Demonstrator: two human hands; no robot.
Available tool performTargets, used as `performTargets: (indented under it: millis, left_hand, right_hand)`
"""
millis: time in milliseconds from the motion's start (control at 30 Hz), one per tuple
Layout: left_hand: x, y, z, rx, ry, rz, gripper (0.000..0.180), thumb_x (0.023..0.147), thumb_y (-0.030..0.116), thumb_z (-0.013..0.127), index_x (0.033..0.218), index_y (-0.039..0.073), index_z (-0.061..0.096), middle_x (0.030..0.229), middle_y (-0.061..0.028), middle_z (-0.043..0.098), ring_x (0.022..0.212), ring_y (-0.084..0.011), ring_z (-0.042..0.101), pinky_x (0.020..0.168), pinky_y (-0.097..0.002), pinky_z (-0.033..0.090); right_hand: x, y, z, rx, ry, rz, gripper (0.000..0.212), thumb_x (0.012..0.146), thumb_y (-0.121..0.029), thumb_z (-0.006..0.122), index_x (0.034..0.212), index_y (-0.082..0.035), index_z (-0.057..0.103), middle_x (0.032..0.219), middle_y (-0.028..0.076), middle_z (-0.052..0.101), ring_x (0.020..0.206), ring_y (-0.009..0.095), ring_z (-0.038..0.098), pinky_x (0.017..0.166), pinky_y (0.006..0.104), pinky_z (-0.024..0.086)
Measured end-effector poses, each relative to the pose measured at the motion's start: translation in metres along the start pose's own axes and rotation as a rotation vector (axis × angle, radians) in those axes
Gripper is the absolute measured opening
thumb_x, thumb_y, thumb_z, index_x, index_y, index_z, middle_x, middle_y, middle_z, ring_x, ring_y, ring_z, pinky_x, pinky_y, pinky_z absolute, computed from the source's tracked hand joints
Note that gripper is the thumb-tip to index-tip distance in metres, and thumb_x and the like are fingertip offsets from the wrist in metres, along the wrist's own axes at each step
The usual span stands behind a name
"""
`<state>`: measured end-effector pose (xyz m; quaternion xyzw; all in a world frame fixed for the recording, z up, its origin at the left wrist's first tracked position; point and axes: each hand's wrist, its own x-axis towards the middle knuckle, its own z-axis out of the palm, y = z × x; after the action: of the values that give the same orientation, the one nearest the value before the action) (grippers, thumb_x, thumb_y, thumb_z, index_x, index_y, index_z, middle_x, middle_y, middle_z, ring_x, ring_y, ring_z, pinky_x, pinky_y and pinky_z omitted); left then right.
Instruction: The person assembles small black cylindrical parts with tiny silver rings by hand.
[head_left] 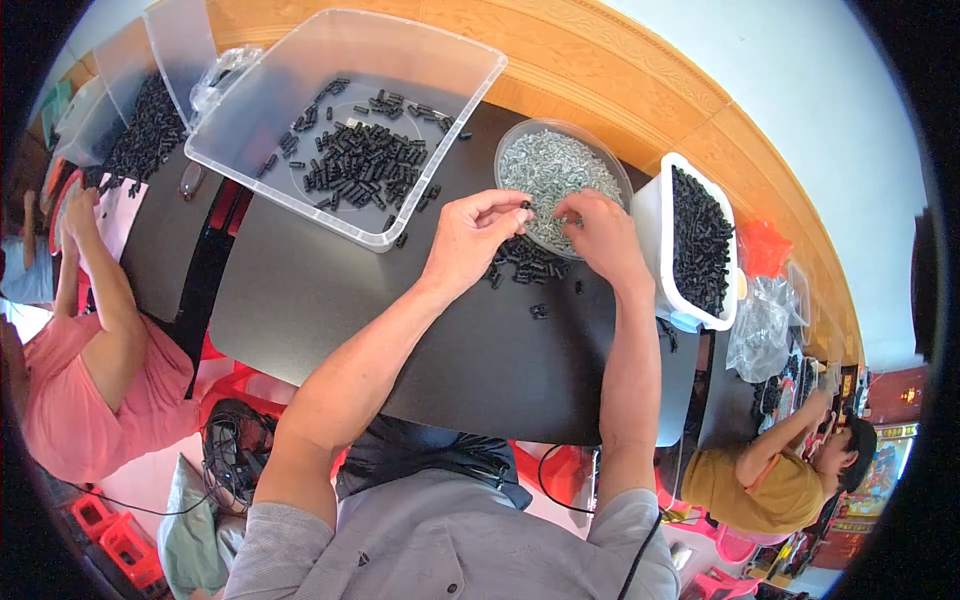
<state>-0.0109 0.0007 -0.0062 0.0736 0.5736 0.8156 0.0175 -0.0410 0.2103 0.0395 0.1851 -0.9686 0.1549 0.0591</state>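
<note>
My left hand [468,235] is closed in a pinch, thumb and forefinger on a small black plastic part [526,205]. My right hand [603,235] hangs over the near side of a round clear tub [627,190] filled with small silvery metal pieces [555,165]. Its fingers are curled together and pointing toward the left hand; whatever they hold is too small or hidden to make out. Just below the tub lies a pile of loose black parts [530,265], with a few strays [540,312] nearer to me on the dark table [400,330].
A large clear bin [300,215] with black cylindrical parts stands at the left. To the right is a white container [665,250] full of black parts, beside clear plastic bags [765,325]. A person in pink [95,390] sits left, another in mustard [760,485] right.
</note>
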Motion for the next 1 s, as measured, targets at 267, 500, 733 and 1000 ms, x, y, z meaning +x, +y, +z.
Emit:
performTargets:
  millis: [267,500,733,1000]
  left_hand:
    - [0.001,-0.003,0.000,0.013,-0.008,-0.003,0.023,0.095,0.006,0.065,0.116,-0.003,0.069,0.097,-0.0072,0.075,0.085,-0.0095,0.068,0.076,-0.0241,0.055]
    - [0.001,-0.003,-0.002,0.004,-0.019,-0.002,0.024,0.095,0.006,0.065,0.117,-0.004,0.069,0.098,-0.0077,0.074,0.085,-0.0097,0.068,0.077,-0.0239,0.055]
    - [0.001,-0.002,-0.001,0.001,-0.022,-0.010,0.024,0.095,0.006,0.066,0.117,-0.004,0.069,0.100,-0.0086,0.073,0.086,-0.0105,0.068,0.078,-0.0240,0.056]
    - [0.002,-0.004,-0.001,0.017,-0.019,-0.019,0.025,0.094,0.007,0.068,0.117,-0.003,0.069,0.099,-0.0087,0.073,0.085,-0.0104,0.068,0.077,-0.0244,0.056]
  right_hand:
    - [0.002,-0.004,0.005,0.015,-0.070,-0.008,0.010,0.084,-0.010,0.065,0.090,-0.011,0.072,0.092,0.013,0.067,0.092,0.034,0.068,0.080,0.0467,0.053]
    - [0.001,0.001,0.003,0.117,-0.058,0.039,0.011,0.083,-0.009,0.067,0.092,-0.011,0.073,0.092,0.012,0.067,0.093,0.033,0.068,0.081,0.0457,0.053]
    - [0.001,-0.004,0.003,-0.055,-0.090,0.004,0.015,0.081,-0.007,0.069,0.095,-0.012,0.070,0.094,0.011,0.065,0.094,0.033,0.068,0.080,0.0473,0.053]
    - [0.001,-0.005,0.001,-0.103,-0.112,-0.051,0.010,0.081,-0.008,0.068,0.091,-0.012,0.069,0.091,0.011,0.063,0.091,0.033,0.068,0.077,0.0476,0.053]
